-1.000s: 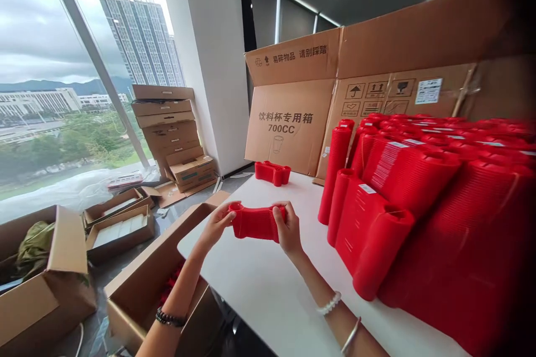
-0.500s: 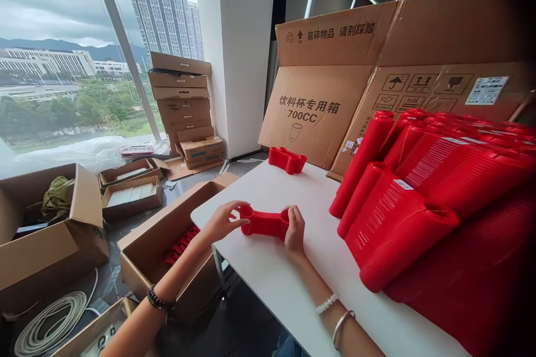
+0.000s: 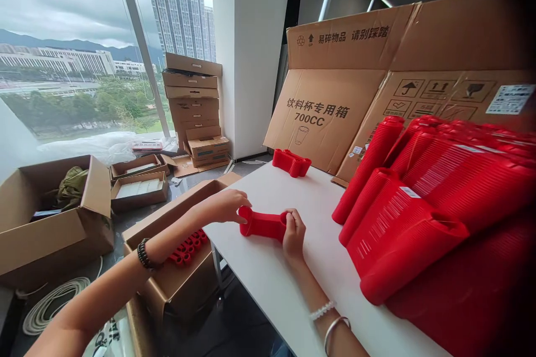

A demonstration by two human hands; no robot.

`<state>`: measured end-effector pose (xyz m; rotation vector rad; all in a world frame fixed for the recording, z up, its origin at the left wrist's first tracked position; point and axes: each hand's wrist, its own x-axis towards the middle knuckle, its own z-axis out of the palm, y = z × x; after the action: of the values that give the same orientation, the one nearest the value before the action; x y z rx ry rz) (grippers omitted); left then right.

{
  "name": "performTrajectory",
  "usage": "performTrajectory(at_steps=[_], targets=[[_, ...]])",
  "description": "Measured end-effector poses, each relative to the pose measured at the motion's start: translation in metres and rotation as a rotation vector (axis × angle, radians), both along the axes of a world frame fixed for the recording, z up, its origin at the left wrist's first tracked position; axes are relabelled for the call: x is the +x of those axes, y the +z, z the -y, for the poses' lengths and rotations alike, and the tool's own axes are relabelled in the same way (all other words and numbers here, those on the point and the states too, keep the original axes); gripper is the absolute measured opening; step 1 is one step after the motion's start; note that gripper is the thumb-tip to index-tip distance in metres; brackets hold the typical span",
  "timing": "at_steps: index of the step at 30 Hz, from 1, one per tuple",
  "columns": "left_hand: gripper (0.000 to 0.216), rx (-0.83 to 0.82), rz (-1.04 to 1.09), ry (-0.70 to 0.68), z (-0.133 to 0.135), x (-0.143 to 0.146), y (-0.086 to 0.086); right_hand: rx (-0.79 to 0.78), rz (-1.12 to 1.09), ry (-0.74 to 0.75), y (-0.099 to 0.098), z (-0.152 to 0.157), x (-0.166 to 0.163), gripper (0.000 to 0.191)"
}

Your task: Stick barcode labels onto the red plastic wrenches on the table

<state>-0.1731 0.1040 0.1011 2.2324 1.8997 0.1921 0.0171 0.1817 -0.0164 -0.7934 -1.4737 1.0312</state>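
A short stack of red plastic cup holders rests on the white table near its left edge. My left hand is curled over the stack's left end. My right hand grips its right end, fingers wrapped round it. A second small red stack lies farther back on the table. Long sleeves of stacked red holders are piled along the right side.
An open cardboard box holding more red holders stands on the floor beside the table. Large flattened cartons lean behind the table. More boxes and a stack of cartons sit by the window. A white coiled cable lies on the floor.
The red stack has come down from in front of me onto the table. My left hand has closed over its left end. The view has shifted left and down.
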Motion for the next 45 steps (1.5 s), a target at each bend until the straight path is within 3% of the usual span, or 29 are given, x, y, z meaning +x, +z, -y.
performTrajectory(at_steps=[8,20,35,45], targets=[[0.024,-0.107,-0.174,-0.025,-0.01,0.014,0.025,-0.024,-0.012,-0.001,-0.001,0.0,-0.001,0.03],[0.025,-0.085,-0.2,0.02,-0.01,0.014,0.022,-0.031,-0.029,0.016,0.0,0.001,-0.003,0.03],[0.026,0.028,-0.011,-0.002,0.0,-0.002,-0.015,-0.079,-0.041,-0.085,0.003,-0.003,0.0,0.029],[0.029,0.143,0.17,0.0,-0.004,-0.011,-0.04,-0.4,-0.028,0.083,0.016,-0.023,0.003,0.042]])
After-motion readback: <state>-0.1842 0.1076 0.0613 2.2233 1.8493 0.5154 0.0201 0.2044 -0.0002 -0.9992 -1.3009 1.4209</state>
